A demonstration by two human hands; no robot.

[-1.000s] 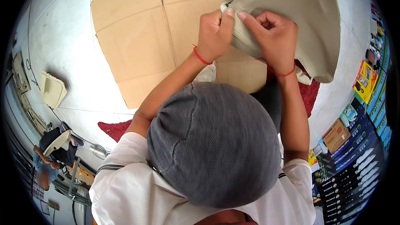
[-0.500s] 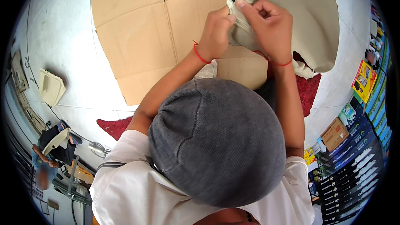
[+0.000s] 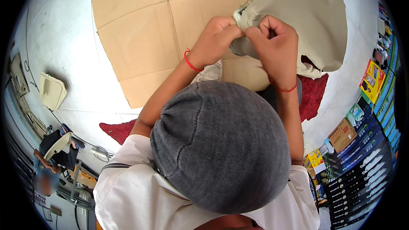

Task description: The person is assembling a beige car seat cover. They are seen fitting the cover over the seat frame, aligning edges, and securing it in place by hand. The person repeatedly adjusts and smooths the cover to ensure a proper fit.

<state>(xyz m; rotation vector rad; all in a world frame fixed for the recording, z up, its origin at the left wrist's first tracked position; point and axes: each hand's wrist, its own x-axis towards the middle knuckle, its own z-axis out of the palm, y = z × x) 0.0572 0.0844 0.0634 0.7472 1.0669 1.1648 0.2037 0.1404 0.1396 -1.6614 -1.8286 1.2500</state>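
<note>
A beige leather-like upholstery cover (image 3: 317, 17) with a ragged, fuzzy-backed edge spreads over the far right of a flattened cardboard sheet (image 3: 136, 38). My left hand (image 3: 217, 38) is closed in a pinch at the cover's left edge, beside a pale folded strip. Close by, my right hand (image 3: 275, 49) pinches the same edge with curled fingers, its thumb near the left one. The fingertips partly hide the bit of material between them. A whitish cloth piece (image 3: 209, 72) lies nearer to me, under my left wrist.
Red carpet (image 3: 314, 96) shows under the cardboard at the right. A cream plastic piece (image 3: 52, 90) lies on the pale floor at the left, near cables. Boxes (image 3: 342, 135) line the right side. Another person (image 3: 49, 162) sits at the lower left with a beige part.
Both hands have come nearer to me along the cover's edge, the left also shifting left. More of the ragged edge shows beyond them.
</note>
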